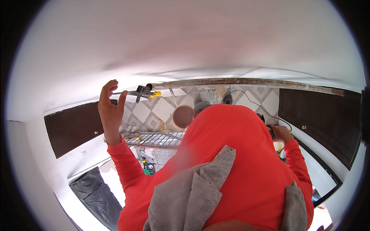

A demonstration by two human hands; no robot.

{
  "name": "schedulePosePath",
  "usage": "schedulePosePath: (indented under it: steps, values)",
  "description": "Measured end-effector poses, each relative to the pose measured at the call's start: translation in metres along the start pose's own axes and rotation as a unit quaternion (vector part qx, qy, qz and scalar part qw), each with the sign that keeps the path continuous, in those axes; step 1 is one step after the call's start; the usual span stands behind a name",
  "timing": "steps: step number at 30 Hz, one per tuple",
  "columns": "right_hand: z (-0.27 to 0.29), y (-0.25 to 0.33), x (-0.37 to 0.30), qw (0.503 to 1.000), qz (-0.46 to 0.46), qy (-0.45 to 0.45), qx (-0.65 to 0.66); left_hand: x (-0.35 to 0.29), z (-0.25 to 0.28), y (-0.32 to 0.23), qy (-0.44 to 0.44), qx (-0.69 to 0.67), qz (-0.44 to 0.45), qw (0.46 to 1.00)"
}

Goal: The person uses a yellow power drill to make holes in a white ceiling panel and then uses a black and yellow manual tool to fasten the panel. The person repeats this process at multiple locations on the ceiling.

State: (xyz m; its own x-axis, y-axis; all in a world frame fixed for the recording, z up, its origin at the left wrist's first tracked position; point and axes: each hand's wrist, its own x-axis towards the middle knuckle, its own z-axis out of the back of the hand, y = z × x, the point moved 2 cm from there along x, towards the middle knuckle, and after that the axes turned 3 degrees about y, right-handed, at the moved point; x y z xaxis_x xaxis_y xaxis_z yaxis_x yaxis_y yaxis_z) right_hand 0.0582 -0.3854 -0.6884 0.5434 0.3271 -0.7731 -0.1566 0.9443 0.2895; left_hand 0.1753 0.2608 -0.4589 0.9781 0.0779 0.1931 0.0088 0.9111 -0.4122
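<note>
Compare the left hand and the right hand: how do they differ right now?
The left hand reaches out well away from the torso, while the right hand is close beside it. The left hand is open and empty, its thumb apart from the curved fingers; the right hand is curled around a dark object, mostly hidden. Both come out of red sleeves.
</note>
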Motion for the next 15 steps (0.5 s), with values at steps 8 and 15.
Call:
schedulePosePath:
  steps: [8, 15]
  values:
    - [0.09, 0.027, 0.018, 0.993, 0.024, -0.104, 0.042, -0.037, -0.112, 0.125, 0.064, -0.013, 0.164, 0.984]
    - [0.166, 0.09, 0.031, 0.974, 0.135, -0.181, 0.034, -0.036, -0.15, 0.136, 0.024, 0.027, 0.146, 0.989]
